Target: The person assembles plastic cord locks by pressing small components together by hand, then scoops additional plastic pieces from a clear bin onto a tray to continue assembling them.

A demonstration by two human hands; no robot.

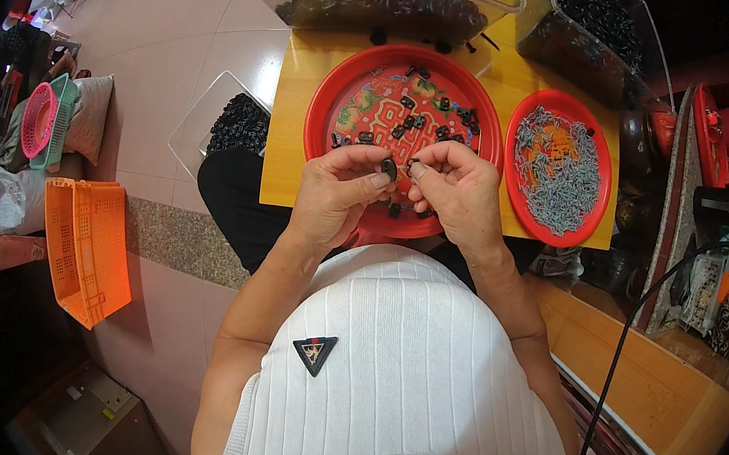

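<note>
Above the near rim of a round red tray (324, 90), my two hands are close together. My left hand (339, 188) pinches a small rounded black plastic part (388, 169) between thumb and fingertips. In the fingertips of my right hand (462, 189) is a smaller dark piece (413, 163), mostly covered, so its kind cannot be made out. Several black plastic parts (415, 123) lie scattered over the tray's patterned bottom. To the right, a red oval tray (600, 199) holds a heap of grey screws (554, 194).
Clear plastic bins (378, 17) of black parts stand at the back of the yellow wooden table (288, 131); another bin (181, 133) sits at its left. An orange crate (88, 252) is on the floor. A black cable (629, 331) runs down the right side.
</note>
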